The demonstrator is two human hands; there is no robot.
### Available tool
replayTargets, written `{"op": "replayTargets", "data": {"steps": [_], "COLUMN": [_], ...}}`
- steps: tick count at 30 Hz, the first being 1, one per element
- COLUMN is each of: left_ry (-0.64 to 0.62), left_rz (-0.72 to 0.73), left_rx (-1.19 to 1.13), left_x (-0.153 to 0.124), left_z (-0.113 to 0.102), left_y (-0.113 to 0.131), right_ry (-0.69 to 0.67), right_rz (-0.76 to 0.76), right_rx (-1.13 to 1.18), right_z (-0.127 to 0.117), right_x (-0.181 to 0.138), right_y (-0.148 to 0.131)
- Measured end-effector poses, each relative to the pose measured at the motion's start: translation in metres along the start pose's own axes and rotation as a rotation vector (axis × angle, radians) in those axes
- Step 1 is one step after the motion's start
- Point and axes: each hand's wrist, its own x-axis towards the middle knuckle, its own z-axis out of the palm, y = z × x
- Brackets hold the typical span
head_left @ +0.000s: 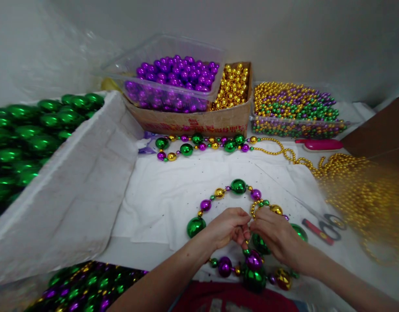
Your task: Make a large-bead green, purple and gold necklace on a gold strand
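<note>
Both hands, the left hand [228, 226] and right hand [273, 233], pinch the bead necklace [238, 186] together at its join, seemingly fastening the ends, which calls for steady fingertip tension next

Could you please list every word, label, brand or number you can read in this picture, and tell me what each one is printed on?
No text here can be read with confidence.
Cardboard box: a line of red print runs along its front edge, too blurred and squeezed to read.
Red garment at the bottom edge: a pale printed patch, cut off and unreadable.
Scissors, pink tool and bead tubs: no lettering visible.
</note>
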Motion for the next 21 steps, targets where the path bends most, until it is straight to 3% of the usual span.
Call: {"op": "replayTargets", "data": {"steps": [4, 7, 9, 15, 18, 21], "left_ry": [0.013, -0.053, -0.083, -0.028, 0.033, 0.055], "left_rz": [0.17, 0.269, 0.297, 0.428, 0.594, 0.666], "left_rx": [0.156, 0.19, 0.217, 0.405, 0.598, 0.719], "left_x": [-0.011, -0.017, -0.019, -0.022, -0.023, -0.024], "left_z": [0.002, 0.004, 0.005, 0.013, 0.018, 0.021], "left_y": [0.006, 0.012, 0.014, 0.013, 0.012, 0.01], "right_ry": [-0.103, -0.05, 0.006, 0.117, 0.161, 0.172], "right_rz": [0.406, 0.669, 0.758, 0.835, 0.843, 0.838], "right_rx": [0.77, 1.283, 1.5, 1.789, 1.839, 1.831], "right_z": [-0.003, 0.0, 0.002, 0.007, 0.009, 0.011], "right_x": [0.0, -0.003, -0.005, -0.008, -0.01, -0.011], "right_y": [0.0, 0.001, 0.001, 0.002, 0.005, 0.009]}}
